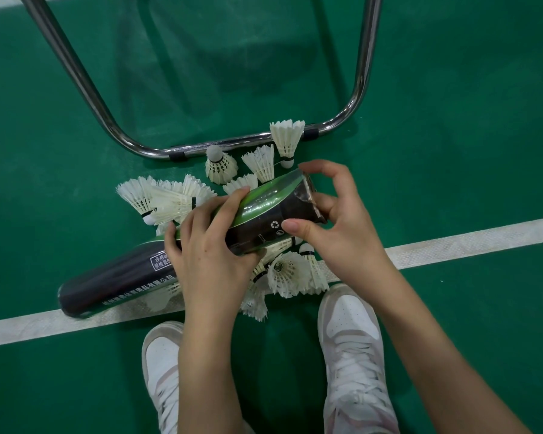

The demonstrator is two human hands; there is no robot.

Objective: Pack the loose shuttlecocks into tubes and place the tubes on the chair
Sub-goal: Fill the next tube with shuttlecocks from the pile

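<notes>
Cardboard tube (257, 211) wrapped by left hand (213, 245), rim pinched by right hand (333, 220); risk of crushing loose shuttlecocks (289, 274) underneath if lowered.

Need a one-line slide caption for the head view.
Left hand and right hand hold a shuttlecock tube over loose shuttlecocks.

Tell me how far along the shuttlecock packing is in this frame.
Early stage. Nothing looks finished: only the chair's metal frame shows, with no tube on it. In hand: the left hand grips the middle of a dark tube while the right hand works at its end. Left: many loose shuttlecocks lie on the green floor, still to be packed.
</notes>
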